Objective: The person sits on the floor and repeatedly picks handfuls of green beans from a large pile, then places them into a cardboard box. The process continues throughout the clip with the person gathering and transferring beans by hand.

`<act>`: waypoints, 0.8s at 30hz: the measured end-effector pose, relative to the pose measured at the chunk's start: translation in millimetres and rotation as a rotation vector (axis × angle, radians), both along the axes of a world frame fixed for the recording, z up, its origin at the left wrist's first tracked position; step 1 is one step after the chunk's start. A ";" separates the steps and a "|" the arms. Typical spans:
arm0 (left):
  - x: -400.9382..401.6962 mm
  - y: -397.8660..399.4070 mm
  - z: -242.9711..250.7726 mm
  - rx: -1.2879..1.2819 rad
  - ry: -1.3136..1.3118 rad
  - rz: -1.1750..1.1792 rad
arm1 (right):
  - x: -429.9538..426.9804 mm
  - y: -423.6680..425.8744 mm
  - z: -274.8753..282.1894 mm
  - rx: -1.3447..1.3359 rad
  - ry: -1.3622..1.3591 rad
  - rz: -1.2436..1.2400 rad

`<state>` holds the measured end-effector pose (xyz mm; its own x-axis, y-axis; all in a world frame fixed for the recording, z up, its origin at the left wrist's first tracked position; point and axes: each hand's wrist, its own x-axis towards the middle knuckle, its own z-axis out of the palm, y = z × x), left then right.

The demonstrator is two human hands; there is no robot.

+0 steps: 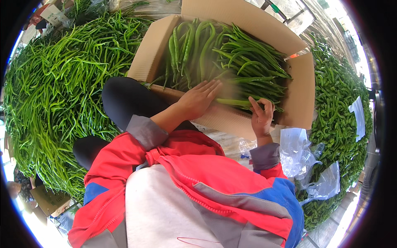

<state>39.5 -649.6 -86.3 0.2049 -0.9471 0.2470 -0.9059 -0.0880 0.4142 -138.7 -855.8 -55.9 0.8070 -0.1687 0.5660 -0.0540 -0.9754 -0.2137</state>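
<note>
An open cardboard box (299,90) stands before me, its flaps spread outward. Long green chili peppers (251,59) lie in it, bunched lengthwise on the right and more loosely on the left. My left hand (200,99) rests over the box's near edge, fingers extended and close together, near the end of one pale green pepper (234,102). That pepper's other end lies by the fingertips of my right hand (262,114), whose fingers are bent and apart above the near right part of the box. Whether either hand grips the pepper is unclear. A blurred patch crosses the box's middle.
A large heap of long green peppers (68,77) spreads on the left. Another heap of green peppers (338,124) lies on the right, with clear plastic bags (294,152) at its near side. A further cardboard box (51,198) and part of a person appear at lower left.
</note>
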 end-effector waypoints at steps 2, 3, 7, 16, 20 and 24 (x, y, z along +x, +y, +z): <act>-3.2 3.3 4.7 0.043 0.146 0.015 | -7.0 -7.4 1.6 0.011 0.024 -0.013; -4.0 7.0 6.7 0.067 0.218 0.034 | -7.5 -10.4 2.3 0.020 0.034 -0.009; 0.0 6.7 4.6 -0.015 0.189 0.011 | -4.1 -13.0 2.3 -0.062 -0.009 -0.098; -16.7 14.4 -5.1 0.082 -0.227 0.375 | 0.7 23.9 8.9 -0.135 0.120 -0.121; -14.0 8.7 -2.6 0.040 -0.256 0.337 | 1.2 26.3 -12.3 -0.194 0.480 -0.079; -16.5 15.5 -10.0 0.063 -0.297 0.215 | 20.9 -4.7 5.8 -0.369 0.476 0.057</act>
<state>23.0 -634.1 -96.3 0.3287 -0.9056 0.2680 -0.9439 -0.3059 0.1241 -117.8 -860.5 -50.1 0.9880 0.0206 0.1532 -0.0065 -0.9847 0.1743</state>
